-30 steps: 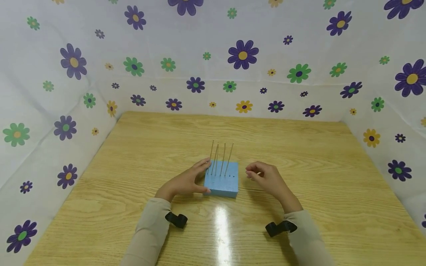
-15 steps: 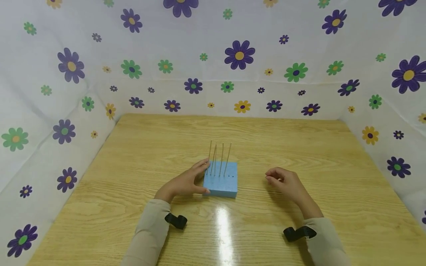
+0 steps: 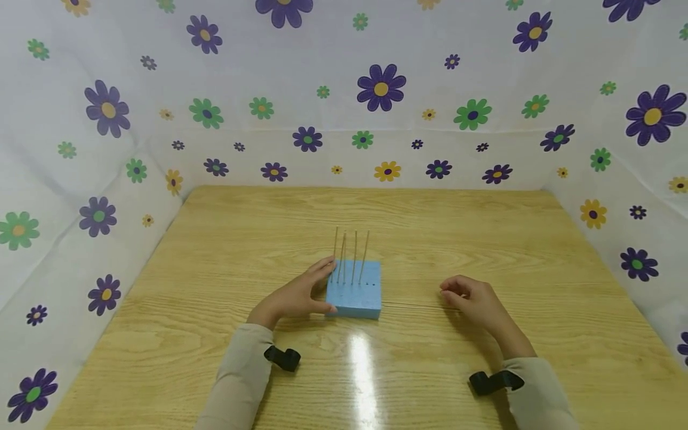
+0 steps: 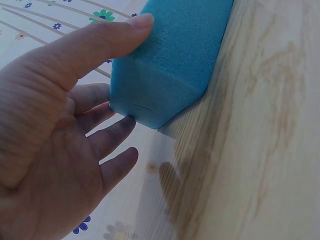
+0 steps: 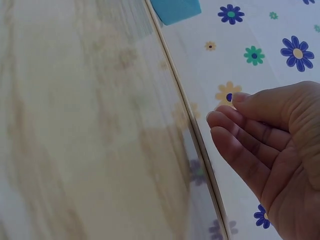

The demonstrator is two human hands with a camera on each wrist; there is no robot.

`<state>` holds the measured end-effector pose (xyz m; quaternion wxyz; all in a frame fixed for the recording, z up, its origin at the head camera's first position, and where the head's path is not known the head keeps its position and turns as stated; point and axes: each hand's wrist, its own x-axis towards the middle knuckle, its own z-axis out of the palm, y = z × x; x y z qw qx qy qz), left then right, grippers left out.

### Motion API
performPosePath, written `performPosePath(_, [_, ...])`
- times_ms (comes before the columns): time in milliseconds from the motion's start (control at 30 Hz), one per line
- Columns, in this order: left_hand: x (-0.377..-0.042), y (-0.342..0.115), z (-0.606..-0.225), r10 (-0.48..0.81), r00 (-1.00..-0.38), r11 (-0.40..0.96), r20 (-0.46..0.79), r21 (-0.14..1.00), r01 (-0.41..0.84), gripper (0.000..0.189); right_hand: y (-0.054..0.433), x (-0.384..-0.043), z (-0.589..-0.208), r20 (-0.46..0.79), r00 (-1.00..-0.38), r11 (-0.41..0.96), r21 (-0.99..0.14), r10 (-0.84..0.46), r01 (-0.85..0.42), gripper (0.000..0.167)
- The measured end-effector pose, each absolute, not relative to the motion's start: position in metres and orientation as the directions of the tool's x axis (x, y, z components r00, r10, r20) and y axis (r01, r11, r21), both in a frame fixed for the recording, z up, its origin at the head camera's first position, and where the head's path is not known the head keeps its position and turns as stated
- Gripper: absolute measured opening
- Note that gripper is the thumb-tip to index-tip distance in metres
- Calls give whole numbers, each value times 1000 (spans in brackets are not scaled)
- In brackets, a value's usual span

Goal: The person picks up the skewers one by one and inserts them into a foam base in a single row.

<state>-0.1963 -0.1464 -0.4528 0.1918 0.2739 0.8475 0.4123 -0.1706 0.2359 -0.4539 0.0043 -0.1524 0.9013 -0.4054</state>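
Note:
A blue foam block (image 3: 361, 301) lies on the wooden table, with several thin wooden sticks (image 3: 354, 257) standing upright in a row of holes. Two bare holes (image 3: 371, 284) show at the row's right end. My left hand (image 3: 294, 295) holds the block from its left side; in the left wrist view the thumb (image 4: 140, 22) lies on one face and fingertips reach the side. To the right, my right hand (image 3: 473, 303) hovers loosely curled, holding nothing, beside thin sticks (image 5: 186, 107) that lie flat on the table, side by side, stretching from the block towards that hand.
The wood-grain table (image 3: 258, 221) is walled at the back and both sides by white cloth (image 3: 242, 71) printed with flowers. Glare falls on the table in front of the block. Black wrist straps (image 3: 494, 382) with camera mounts sit over both sleeves.
My right hand has drawn away from the block to the right, over the lying sticks, its fingers still loosely curled. My left hand stays on the block; the head view has shifted slightly.

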Motion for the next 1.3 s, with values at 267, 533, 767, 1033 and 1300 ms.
performPosePath(267, [-196, -148, -453, 628, -773, 506, -93, 803, 315, 95, 235, -171, -456, 74, -949, 660, -702, -308, -268, 8])
performPosePath(533, [-196, -148, -453, 629, -772, 505, -95, 804, 313, 95, 231, -174, -460, 95, -919, 669, -657, -383, -347, 5])
performPosePath(767, [-197, -149, -454, 635, -768, 502, -86, 801, 326, 95, 229, -174, -461, 96, -898, 665, -638, -430, -387, 7])
performPosePath(1033, [-198, -149, -454, 638, -766, 497, -81, 803, 329, 95, 227, -175, -460, 94, -876, 702, -560, -473, -439, 8])
performPosePath(1300, [-198, -149, -454, 641, -763, 495, -82, 804, 329, 94, 227, -172, -449, 51, -879, 739, -521, -473, -428, 12])
